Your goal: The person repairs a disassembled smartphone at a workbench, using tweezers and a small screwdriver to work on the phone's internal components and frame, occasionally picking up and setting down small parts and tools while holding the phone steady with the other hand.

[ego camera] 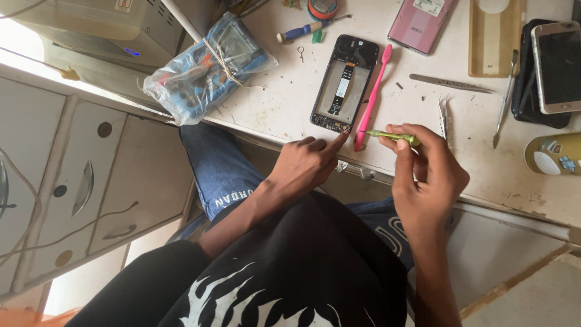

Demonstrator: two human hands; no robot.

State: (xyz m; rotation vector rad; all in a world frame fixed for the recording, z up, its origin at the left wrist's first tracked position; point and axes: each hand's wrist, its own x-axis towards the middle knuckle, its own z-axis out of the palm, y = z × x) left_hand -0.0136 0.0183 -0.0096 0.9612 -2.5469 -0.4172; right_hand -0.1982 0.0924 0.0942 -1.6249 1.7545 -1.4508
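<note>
Left hand [305,163]: palm down, fingers loosely curled, index finger stretched forward, its tip pressing down at front edge. Left forearm bare, coming up from lower left, bent at elbow. Right hand [423,169]: raised a bit higher, thumb and fingers pinched together in closed grip, pointing left toward left index tip. Right forearm rising from below, wrist slightly bent.
</note>
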